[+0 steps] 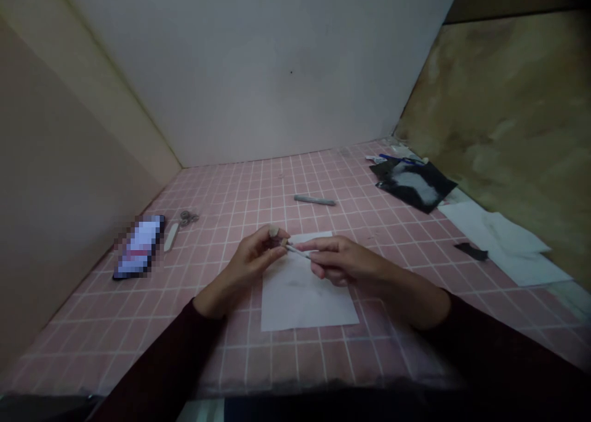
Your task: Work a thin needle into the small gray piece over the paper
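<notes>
My left hand (257,254) pinches a small tan piece (274,231) between thumb and fingers; its exact kind is too small to make out. My right hand (344,260) grips a thin, pale, pen-like stick (300,251). The stick's tip meets the tan piece at the left fingertips. Both hands hover over a white sheet of paper (305,308), which lies flat on a pink checked tablecloth (221,243).
A grey rod (314,200) lies beyond the paper. On the left are a phone (141,244), a white strip (171,237) and a small metal item (187,217). A black plastic bag (431,178), white papers (512,262) and a black scrap (471,251) lie right.
</notes>
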The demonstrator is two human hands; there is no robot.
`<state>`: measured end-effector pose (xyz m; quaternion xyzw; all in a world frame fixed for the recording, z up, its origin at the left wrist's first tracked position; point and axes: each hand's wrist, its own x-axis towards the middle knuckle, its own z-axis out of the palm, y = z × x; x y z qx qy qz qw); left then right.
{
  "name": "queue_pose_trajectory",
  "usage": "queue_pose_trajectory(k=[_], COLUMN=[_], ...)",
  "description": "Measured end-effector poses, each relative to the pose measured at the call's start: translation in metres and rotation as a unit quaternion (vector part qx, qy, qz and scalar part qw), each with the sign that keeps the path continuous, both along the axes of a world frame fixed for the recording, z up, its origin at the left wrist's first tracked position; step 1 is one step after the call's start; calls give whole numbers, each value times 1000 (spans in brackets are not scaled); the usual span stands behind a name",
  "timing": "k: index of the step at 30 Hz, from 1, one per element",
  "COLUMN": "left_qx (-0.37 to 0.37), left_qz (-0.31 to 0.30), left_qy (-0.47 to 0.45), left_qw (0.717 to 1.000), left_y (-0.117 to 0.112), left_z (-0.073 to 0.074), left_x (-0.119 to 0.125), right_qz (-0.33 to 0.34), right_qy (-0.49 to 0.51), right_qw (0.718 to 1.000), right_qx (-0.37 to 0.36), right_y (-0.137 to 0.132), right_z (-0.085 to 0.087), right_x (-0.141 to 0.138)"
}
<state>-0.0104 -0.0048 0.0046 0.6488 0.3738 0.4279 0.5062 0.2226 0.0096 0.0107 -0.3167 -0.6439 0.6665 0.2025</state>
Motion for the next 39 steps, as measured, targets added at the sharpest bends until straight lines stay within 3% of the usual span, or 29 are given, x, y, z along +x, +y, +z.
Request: queue_pose_trajectory(k=[2, 3, 5, 8, 10, 11, 12, 14, 17, 19, 21, 22, 24, 27, 29, 30, 32, 35, 37, 39], left_qx=[19, 20, 1, -52, -74, -75, -70, -42, 14, 35, 32, 24, 0, -44, -61, -61, -51, -30, -14, -5], left_qz=[5, 2, -7, -11, -3, 0, 0, -11, -17, -12, -12, -13, -12, 8, 17, 17, 4, -14, -11, -3], left_qy=[-6, -5, 4, 21, 28, 31, 36, 52, 51, 28, 8, 4, 3, 14, 21, 24, 28, 15, -6, -20], left_qw=[1000, 1000, 1000, 998, 997, 997, 997, 998, 998, 999, 999, 1000, 1000, 999, 998, 998, 998, 999, 1000, 1000], left_y=[1, 2, 4, 6, 6, 6, 6, 4, 3, 2, 2, 2, 3, 6, 8, 8, 8, 5, 3, 2], left_z=[2, 2, 1, -1, -2, -2, -2, -2, -1, -1, -1, -1, -1, 0, -1, -1, -2, -1, 1, 3], left_x=[0, 0, -1, -2, -2, -2, -2, -2, -1, -2, -2, -2, -2, -2, -2, -2, -2, -2, -2, -1], right_qz=[8, 6, -13, -55, -66, -63, -57, -41, -12, 4, 9, 5, -18, -59, -69, -65, -52, -20, -2, 8], right_qy=[8, 0, -47, -185, -250, -250, -226, -142, -38, -7, 3, -4, -49, -177, -232, -229, -169, -50, -6, 12], right_qw=[999, 1000, 989, 901, 851, 849, 864, 921, 992, 1000, 1000, 1000, 982, 900, 863, 865, 904, 983, 1000, 998], right_qx=[-45, -13, 138, 388, 457, 461, 446, 360, 118, -12, -24, 22, 181, 395, 443, 442, 390, 176, 13, -66], right_y=[2, 2, -1, -10, -15, -15, -15, -11, -1, 4, 5, 4, -1, -9, -13, -13, -12, -5, 0, 3], right_z=[1, 1, 0, -3, -5, -6, -7, -7, -5, -3, -1, -1, -2, -5, -8, -8, -7, -3, 0, 1], right_x=[1, 2, 0, -3, -5, -6, -6, -5, -2, 1, 2, 2, 0, -3, -4, -5, -4, -2, 0, 2])
